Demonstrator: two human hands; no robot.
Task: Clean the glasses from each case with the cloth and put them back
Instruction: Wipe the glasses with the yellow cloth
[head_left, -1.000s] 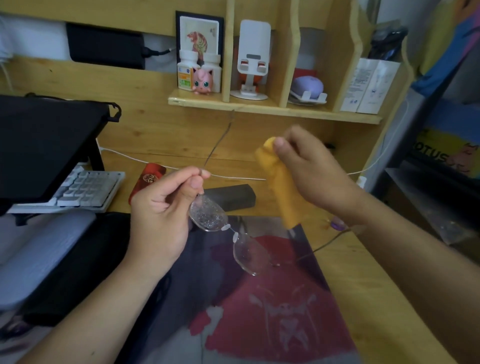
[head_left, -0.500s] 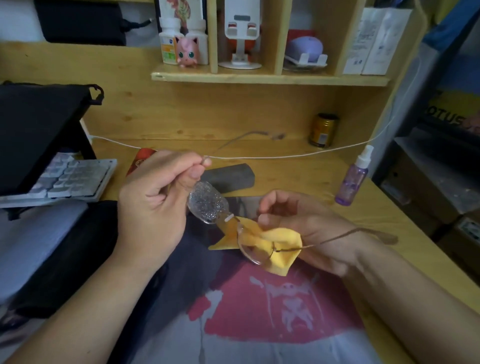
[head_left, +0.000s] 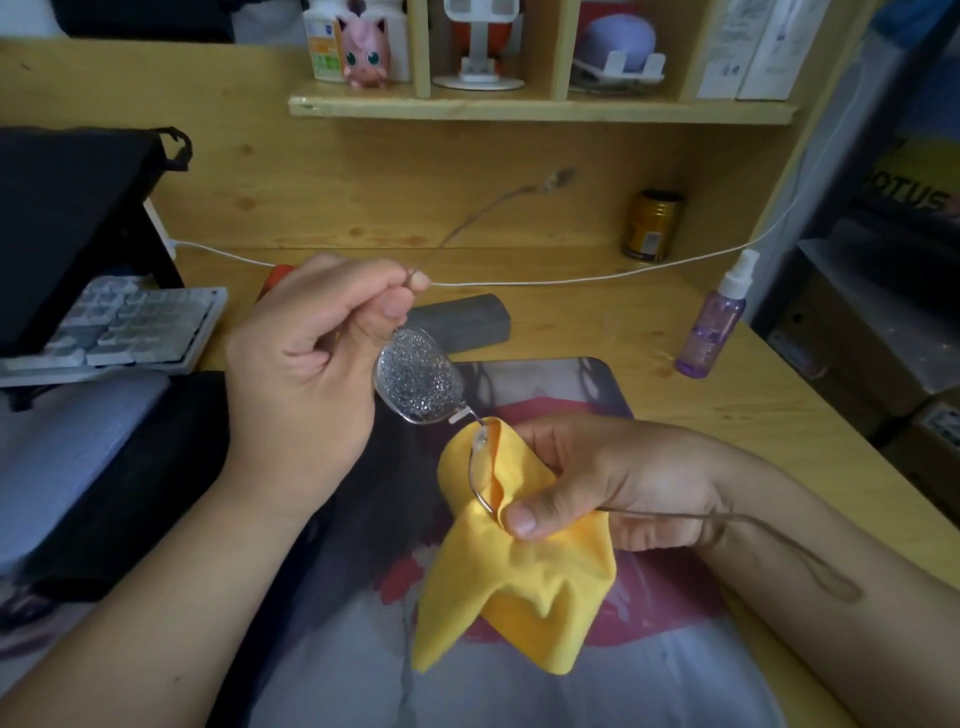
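While the left hand (head_left: 306, 364) pinches the glasses (head_left: 421, 382) by one hinge above the desk mat (head_left: 545, 691), the right hand (head_left: 597, 483) pinches the yellow cloth (head_left: 519, 587) around one lens. The other lens remains spotted; the grey case (head_left: 462, 325) awaits behind.

Yellow cloth (head_left: 524, 582), purple spray bottle (head_left: 711, 338)

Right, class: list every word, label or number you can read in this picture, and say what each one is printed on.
"OTUS": yellow box at the far right, first letter cut off.
White bottle label: too blurred to read.
White cartons print: too small to read.
Gold can label: unreadable.
Keyboard keys: blurred.
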